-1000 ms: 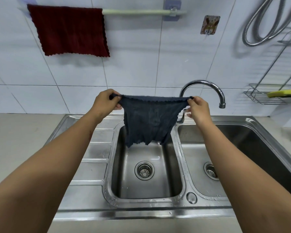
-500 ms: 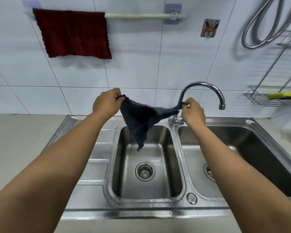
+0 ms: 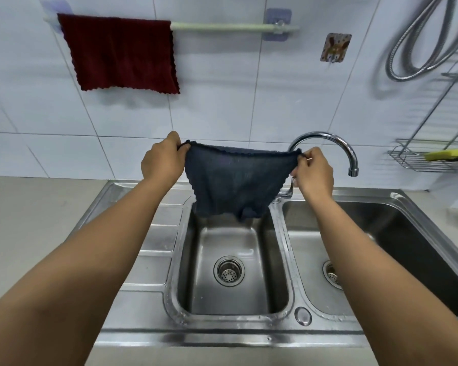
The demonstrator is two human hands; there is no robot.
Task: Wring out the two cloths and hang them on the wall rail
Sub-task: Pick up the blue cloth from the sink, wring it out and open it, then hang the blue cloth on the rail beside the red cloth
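Note:
A dark blue cloth point(image 3: 234, 180) hangs spread out above the left sink basin point(image 3: 233, 262). My left hand point(image 3: 163, 161) pinches its upper left corner and my right hand point(image 3: 313, 171) pinches its upper right corner, so the top edge is stretched between them. A dark red cloth point(image 3: 122, 52) is draped over the left part of the pale wall rail point(image 3: 233, 27), high on the tiled wall. The right part of the rail is bare.
A curved chrome tap point(image 3: 328, 146) stands just behind my right hand. The right sink basin point(image 3: 397, 247) lies beside the left one. A wire rack point(image 3: 418, 159) with a yellow sponge point(image 3: 448, 154) hangs at the right, with a metal hose point(image 3: 418, 48) above.
The blue cloth was bunched and sagging between my hands half a second ago; now my hands have pulled apart and it is spread flat again.

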